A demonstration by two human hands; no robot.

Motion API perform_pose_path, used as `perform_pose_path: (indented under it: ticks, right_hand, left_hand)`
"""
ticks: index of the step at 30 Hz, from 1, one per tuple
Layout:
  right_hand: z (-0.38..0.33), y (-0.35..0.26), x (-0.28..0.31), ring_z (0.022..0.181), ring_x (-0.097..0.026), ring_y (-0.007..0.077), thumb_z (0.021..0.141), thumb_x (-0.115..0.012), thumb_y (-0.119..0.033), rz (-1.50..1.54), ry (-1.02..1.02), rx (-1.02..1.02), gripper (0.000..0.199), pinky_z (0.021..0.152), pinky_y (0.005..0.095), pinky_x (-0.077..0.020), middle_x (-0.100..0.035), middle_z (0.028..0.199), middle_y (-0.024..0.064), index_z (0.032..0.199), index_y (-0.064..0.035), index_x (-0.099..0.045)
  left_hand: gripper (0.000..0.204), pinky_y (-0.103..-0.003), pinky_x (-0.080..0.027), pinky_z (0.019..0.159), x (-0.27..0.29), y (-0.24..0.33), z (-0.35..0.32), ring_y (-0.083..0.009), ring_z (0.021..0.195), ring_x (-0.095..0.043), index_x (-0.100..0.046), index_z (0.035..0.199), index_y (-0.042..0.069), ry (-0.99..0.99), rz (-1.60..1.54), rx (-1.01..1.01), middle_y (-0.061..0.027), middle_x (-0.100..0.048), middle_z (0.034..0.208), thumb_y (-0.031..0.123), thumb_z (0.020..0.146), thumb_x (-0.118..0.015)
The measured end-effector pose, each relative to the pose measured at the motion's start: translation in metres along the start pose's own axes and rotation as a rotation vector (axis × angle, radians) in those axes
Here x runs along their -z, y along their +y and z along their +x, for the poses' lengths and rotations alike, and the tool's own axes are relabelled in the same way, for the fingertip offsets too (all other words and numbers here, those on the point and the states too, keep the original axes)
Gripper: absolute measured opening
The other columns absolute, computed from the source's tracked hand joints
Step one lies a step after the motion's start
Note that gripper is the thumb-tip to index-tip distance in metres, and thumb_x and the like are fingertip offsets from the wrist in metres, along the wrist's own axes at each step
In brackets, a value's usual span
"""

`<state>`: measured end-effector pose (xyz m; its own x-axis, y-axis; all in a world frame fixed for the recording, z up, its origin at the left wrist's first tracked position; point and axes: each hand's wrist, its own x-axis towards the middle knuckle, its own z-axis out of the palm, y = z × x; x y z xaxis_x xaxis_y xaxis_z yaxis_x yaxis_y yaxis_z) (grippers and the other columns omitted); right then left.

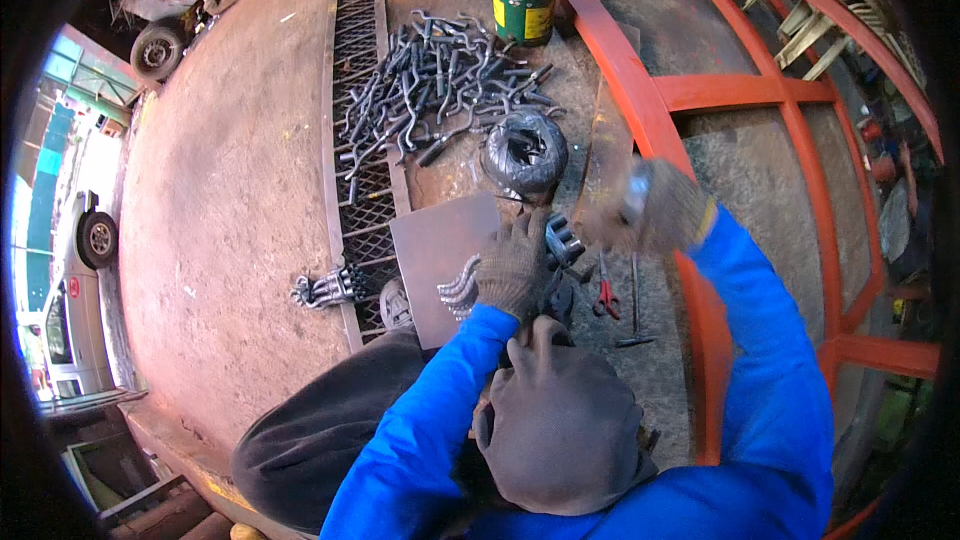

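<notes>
My left hand (513, 265), in a knitted work glove, is closed around a bundle of bent metal rods (460, 287) above a flat metal plate (440, 230). Thick dark ends of the rods stick out past its fingers on the right. To the right, my gloved right hand (665, 205) is raised beside the orange-red frame, smeared by motion. It is closed on a small shiny thing whose kind is unclear. A black ring-shaped coil (525, 155) lies just beyond my left hand. Red-handled scissors or pliers (606, 298) and a T-handled rod (635, 305) lie below my right hand.
A heap of bent rods (440, 80) covers part of the floor ahead, near a green and yellow tin (525, 5). Another rod bundle (330, 287) lies at left by the floor grate (362, 60). An orange-red metal frame (640, 90) runs along the right.
</notes>
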<state>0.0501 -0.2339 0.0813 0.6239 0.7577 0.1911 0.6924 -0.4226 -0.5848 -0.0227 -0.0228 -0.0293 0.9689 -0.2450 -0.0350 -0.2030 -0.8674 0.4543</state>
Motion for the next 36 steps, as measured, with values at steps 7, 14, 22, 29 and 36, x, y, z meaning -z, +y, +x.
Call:
perform_pose_path:
  ticks: [7,14,22,29,36]
  right_hand:
    - [-0.107,-0.107,-0.061,0.056,-0.060,0.0320,0.081,-0.069,-0.025,-0.209,-0.232,-0.219,0.017,0.050,0.0447,-0.0466,-0.055,0.059,0.0114,0.079,-0.0117,-0.059]
    - [-0.103,-0.125,-0.071,0.054,-0.059,0.0349,0.079,-0.069,-0.016,-0.228,0.045,-0.301,0.015,0.047,0.0461,-0.0452,-0.053,0.058,0.0109,0.083,-0.0117,-0.055]
    - [-0.093,-0.133,-0.053,0.065,-0.064,0.0375,0.087,-0.063,-0.024,-0.309,-0.024,-0.375,0.016,0.058,0.0490,-0.0505,-0.061,0.070,0.0176,0.092,-0.0090,-0.060]
    - [-0.060,-0.122,-0.063,0.076,-0.065,0.0410,0.088,-0.062,-0.029,-0.135,0.049,-0.504,0.022,0.066,0.0514,-0.0518,-0.065,0.082,0.0196,0.097,-0.0083,-0.061]
    - [0.025,-0.078,-0.022,0.089,-0.065,0.0396,0.088,-0.059,-0.033,-0.212,-0.085,-0.447,0.027,0.079,0.0498,-0.0507,-0.067,0.091,0.0201,0.101,-0.0095,-0.062]
  left_hand:
    - [0.069,-0.048,-0.047,0.088,-0.007,0.009,0.002,-0.0372,0.106,-0.059,-0.048,0.133,0.009,0.095,-0.081,0.025,-0.0172,-0.061,0.117,0.045,0.079,-0.072]
    - [0.071,-0.048,-0.046,0.091,0.003,0.005,0.004,-0.0374,0.112,-0.056,-0.046,0.136,0.011,0.032,-0.100,0.054,-0.0180,-0.054,0.127,0.030,0.073,-0.074]
    - [0.084,-0.049,-0.040,0.103,0.031,-0.019,0.016,-0.0423,0.122,-0.049,-0.054,0.136,0.016,-0.159,-0.464,-0.140,-0.0205,-0.056,0.130,0.043,0.061,-0.082]
    - [0.072,-0.046,-0.048,0.093,0.017,-0.008,0.003,-0.0384,0.107,-0.061,-0.062,0.123,0.013,0.025,-0.484,0.016,-0.0173,-0.066,0.116,0.044,0.062,-0.084]
    - [0.060,-0.044,-0.050,0.093,0.041,-0.009,0.005,-0.0364,0.107,-0.065,-0.063,0.122,0.007,-0.148,-0.499,0.119,-0.0175,-0.069,0.112,0.038,0.073,-0.077]
